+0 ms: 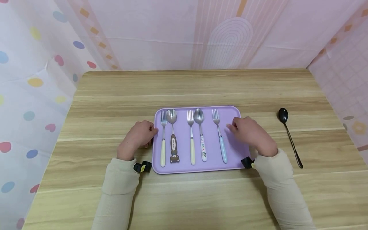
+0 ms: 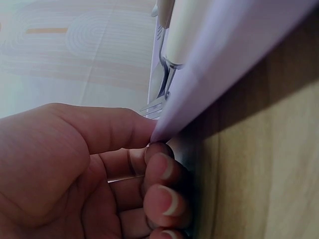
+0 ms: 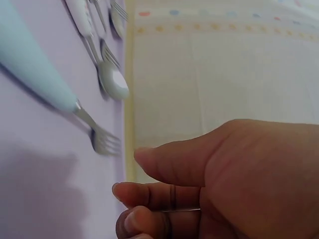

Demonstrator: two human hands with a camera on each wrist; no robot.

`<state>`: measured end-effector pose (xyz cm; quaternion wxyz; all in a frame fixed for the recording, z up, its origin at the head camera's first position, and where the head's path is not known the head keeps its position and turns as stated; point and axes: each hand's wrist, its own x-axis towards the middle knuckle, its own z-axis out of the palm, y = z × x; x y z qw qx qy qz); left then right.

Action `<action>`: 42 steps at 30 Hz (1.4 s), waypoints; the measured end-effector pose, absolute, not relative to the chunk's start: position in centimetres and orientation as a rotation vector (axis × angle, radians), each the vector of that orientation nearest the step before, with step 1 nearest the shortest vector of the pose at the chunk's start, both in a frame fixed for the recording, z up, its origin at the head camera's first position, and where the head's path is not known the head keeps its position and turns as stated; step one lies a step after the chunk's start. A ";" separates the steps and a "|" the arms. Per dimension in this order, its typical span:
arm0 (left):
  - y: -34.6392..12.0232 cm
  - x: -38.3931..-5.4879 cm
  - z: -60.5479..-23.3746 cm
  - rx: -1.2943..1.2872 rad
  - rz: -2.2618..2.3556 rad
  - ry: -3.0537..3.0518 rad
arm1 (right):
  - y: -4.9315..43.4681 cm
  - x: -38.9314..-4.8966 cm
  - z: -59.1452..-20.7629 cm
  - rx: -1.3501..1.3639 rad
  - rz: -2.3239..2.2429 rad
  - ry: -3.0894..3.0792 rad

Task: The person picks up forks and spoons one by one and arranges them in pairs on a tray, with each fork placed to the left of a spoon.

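Note:
A lilac tray lies on the table with forks and spoons side by side on it. My left hand pinches its left rim between thumb and fingers, beside a cream-handled fork. To that fork's right are a brown bear-handled spoon, another cream-handled fork and a spoon with a printed white handle. My right hand hovers over the tray's right part, fingers loosely bent and nothing between them. Nearest to it is the blue-handled fork, apart from the fingertips in the right wrist view.
A black long-handled spoon lies by itself on the wooden table, right of the tray. Patterned cloth hangs behind the table and at both sides.

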<state>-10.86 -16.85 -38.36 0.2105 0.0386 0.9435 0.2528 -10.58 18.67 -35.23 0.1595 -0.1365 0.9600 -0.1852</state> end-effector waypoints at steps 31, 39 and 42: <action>-16.9 -10.7 -38.2 0.092 0.722 2.597 | 28.4 -11.3 -33.3 -0.134 -0.563 2.790; -16.9 -10.7 -38.3 0.091 0.712 2.599 | 31.0 -11.0 -33.2 -0.001 -0.546 2.698; -16.8 -10.6 -38.2 0.085 0.713 2.596 | 31.7 -11.0 -33.2 0.017 -0.524 2.672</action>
